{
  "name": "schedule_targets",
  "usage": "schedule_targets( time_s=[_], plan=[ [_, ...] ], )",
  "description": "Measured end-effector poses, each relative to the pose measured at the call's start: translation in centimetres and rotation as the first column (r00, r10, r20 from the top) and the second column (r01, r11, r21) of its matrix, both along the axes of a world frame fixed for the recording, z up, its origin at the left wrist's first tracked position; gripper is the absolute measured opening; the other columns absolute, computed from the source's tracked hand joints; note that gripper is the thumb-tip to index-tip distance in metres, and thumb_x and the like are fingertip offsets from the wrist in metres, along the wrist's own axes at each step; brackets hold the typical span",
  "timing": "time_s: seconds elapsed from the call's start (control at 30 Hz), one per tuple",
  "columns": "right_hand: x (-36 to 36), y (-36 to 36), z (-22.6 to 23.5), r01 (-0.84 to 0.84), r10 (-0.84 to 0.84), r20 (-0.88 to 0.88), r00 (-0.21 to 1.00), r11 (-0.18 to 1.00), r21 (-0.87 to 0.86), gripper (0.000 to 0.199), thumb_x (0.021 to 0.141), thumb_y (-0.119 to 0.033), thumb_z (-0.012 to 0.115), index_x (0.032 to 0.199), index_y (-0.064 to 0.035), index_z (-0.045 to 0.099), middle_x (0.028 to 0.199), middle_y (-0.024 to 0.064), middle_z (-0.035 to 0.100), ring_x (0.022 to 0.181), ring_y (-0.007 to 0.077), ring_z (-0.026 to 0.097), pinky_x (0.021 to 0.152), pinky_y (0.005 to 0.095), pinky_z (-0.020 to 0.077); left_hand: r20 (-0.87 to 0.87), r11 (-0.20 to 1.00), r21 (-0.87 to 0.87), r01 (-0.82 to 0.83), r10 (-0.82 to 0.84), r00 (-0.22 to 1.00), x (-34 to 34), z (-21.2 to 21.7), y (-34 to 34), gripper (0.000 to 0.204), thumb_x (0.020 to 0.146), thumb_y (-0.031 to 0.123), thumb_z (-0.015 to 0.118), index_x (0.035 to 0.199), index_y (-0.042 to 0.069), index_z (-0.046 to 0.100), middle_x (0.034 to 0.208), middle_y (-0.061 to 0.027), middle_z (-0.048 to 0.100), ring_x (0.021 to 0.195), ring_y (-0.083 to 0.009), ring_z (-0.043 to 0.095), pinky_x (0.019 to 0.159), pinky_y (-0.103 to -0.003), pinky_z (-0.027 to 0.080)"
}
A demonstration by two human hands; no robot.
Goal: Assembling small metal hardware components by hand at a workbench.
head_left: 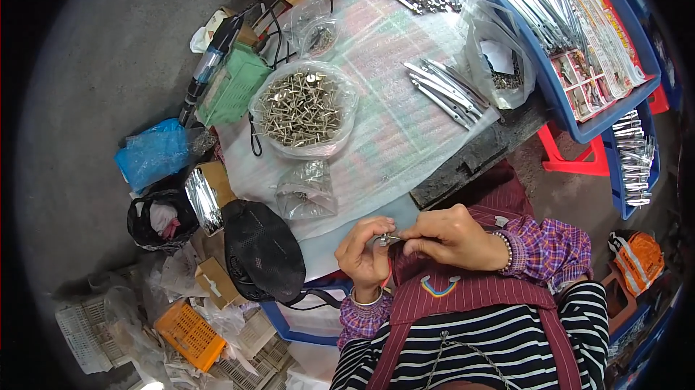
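Observation:
Close to my body, at the table's near edge, my left hand (364,254) pinches a small shiny metal part (384,241) between thumb and fingers. Meeting it from the right, my right hand (455,238) is closed, its thumb and forefinger on a thin metal piece (395,237) at that part. How the two pieces join is too small to make out. Beyond my hands stands a plastic-lined bowl (339,145) heaped with brass-coloured screws. Between it and me lies a clear plastic bag (308,191) of small parts.
Silver metal strips (443,93) lie at the table's right, beside an open bag of small parts (499,64). Farther right is a blue crate (579,129) of strips. A black cap (262,252) sits left of my hands; a power screwdriver (210,64) lies by a green basket (235,86).

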State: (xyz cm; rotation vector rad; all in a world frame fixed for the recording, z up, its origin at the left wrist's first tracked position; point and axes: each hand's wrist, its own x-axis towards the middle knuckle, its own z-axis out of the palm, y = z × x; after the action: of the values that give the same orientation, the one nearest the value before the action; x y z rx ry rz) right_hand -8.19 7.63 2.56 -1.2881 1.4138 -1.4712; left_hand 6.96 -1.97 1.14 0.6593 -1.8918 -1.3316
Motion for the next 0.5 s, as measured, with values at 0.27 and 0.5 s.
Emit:
schedule_targets(
  time_s=[0.27, 0.5],
  plan=[
    [0.6, 0.7, 0.1, -0.091, 0.044, -0.464, 0.884, 0.993, -0.078, 0.028, 0.068, -0.007, 0.064, 0.094, 0.0020, 0.055, 0.075, 0.0093, 0.052, 0.057, 0.0221, 0.057, 0.046, 0.0306, 0.0470, 0.217, 0.931, -0.356, 0.080, -0.001, 0.976, 0.2, 1.8, -1.1, 0.005, 0.075, -0.004, 0.057, 0.080, -0.005, 0.057, 0.074, -0.0146, 0.063, 0.072, -0.0252, 0.064, 0.068, -0.032, 0.051],
    [0.7, -0.1, -1.6, 0.016, -0.036, -0.221, 0.975, 0.996, -0.089, 0.021, 0.072, -0.005, 0.067, 0.092, -0.0006, 0.061, 0.068, 0.0086, 0.052, 0.054, 0.0238, 0.056, 0.046, 0.0325, 0.0442, 0.143, 0.949, 0.313, 0.038, -0.086, 0.986, 1.1, -0.2, -0.6, 0.012, 0.078, -0.004, 0.061, 0.090, -0.006, 0.059, 0.080, -0.0128, 0.063, 0.074, -0.0201, 0.063, 0.069, -0.030, 0.050]
  ],
)
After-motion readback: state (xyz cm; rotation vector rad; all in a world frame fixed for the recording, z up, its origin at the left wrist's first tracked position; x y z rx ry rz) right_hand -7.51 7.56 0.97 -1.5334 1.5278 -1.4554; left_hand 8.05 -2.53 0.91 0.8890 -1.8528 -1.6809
